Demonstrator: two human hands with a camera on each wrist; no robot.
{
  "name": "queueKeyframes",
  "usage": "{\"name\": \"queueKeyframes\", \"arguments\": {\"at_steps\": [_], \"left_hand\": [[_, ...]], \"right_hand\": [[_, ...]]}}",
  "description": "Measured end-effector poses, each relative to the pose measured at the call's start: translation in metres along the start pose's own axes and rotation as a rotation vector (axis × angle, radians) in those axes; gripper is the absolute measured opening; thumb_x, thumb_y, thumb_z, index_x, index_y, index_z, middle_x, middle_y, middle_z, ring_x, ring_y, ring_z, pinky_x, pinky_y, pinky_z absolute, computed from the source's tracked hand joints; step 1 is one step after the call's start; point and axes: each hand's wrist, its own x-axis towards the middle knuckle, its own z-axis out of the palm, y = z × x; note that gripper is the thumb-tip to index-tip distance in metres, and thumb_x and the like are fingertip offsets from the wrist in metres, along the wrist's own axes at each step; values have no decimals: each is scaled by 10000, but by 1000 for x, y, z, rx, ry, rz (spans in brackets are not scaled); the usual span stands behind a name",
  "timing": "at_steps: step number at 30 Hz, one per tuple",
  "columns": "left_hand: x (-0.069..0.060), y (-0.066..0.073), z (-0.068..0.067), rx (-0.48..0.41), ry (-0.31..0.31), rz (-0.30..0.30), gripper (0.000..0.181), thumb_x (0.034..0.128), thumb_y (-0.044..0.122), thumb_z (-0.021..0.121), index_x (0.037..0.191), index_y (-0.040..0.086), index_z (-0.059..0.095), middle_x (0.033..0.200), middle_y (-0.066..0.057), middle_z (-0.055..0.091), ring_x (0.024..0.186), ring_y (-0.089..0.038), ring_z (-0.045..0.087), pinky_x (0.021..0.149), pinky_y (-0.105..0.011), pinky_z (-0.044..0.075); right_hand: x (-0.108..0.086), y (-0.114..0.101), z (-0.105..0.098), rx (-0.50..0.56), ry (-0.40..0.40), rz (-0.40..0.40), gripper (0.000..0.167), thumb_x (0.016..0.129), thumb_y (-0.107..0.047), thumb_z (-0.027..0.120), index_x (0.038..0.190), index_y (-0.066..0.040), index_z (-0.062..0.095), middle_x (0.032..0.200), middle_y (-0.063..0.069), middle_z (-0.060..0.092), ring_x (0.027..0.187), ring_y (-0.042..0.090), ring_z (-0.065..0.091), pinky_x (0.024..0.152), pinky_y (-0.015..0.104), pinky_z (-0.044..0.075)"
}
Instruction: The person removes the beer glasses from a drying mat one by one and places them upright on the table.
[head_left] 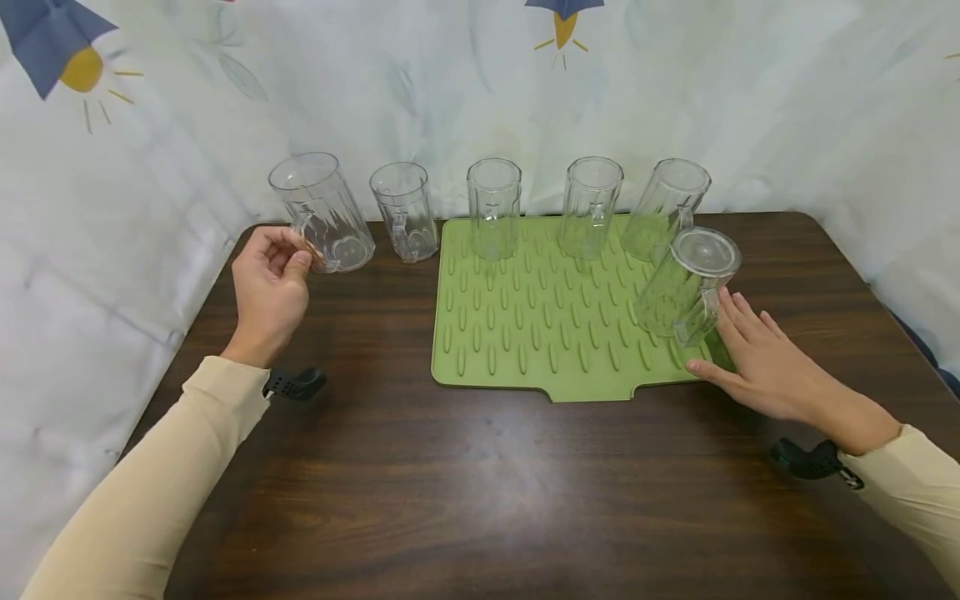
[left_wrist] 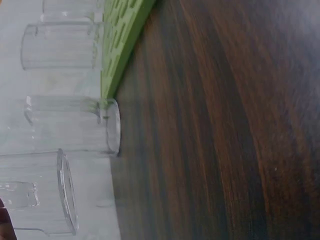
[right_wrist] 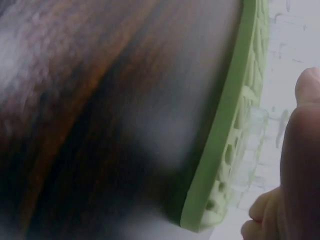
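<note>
Left hand (head_left: 272, 283) pinches left mug (head_left: 335, 218), seemingly raised near second mug (head_left: 406, 215); one-sided grip could let it swing and clink. Right hand (head_left: 768, 367), fingers straight, beside inverted mug (head_left: 670, 292) on mat (head_left: 540, 329); careless push might topple it.

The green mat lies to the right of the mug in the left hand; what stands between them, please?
One clear mug stands on the table there, as the head view shows.
</note>
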Motion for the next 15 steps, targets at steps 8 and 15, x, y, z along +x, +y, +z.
{"name": "queueKeyframes", "arguments": {"at_steps": [8,15], "left_hand": [[11,-20,8,58,-31,17,326,962,-165,493,907,148,564,854,73,617,745,-46,638,718,-163,563],[17,-38,10,128,-31,-24,265,984,-122,514,948,135,569,885,105,609,786,-21,650,758,-145,563]], "right_hand": [[3,-2,6,21,-75,21,958,1055,-550,499,1633,39,12,1697,341,26,1598,508,-29,1277,728,32],[7,-5,10,9,-88,14,966,1047,-573,498,1638,24,23,1711,312,40,1603,497,-11,1257,749,88]]}}
